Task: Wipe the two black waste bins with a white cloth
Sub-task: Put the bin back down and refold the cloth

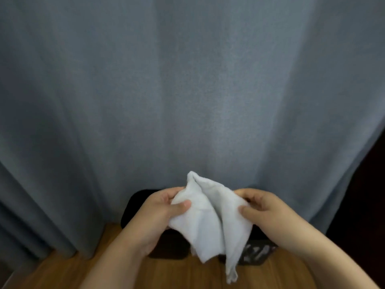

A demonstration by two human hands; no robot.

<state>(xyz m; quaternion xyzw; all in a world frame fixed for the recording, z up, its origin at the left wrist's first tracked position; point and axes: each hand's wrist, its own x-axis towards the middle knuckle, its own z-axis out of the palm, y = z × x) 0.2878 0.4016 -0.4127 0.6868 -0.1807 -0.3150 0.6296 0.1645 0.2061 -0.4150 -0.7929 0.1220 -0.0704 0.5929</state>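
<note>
Ideally, with the left hand (166,209) and right hand (258,207) each pinching the crumpled white cloth (208,222), fold it into a firm pad before reaching the black plastic waste bins (135,205) at six o'clock.

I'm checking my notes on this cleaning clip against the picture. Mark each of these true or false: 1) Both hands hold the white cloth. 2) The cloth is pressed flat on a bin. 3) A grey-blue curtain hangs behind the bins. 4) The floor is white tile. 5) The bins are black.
1) Both hands hold the white cloth: true. The left hand and the right hand each have a grip on the white cloth.
2) The cloth is pressed flat on a bin: false. It hangs bunched between the hands, above the bins.
3) A grey-blue curtain hangs behind the bins: true; the curtain fills the background.
4) The floor is white tile: false. The floor is brown wood.
5) The bins are black: true.
</note>
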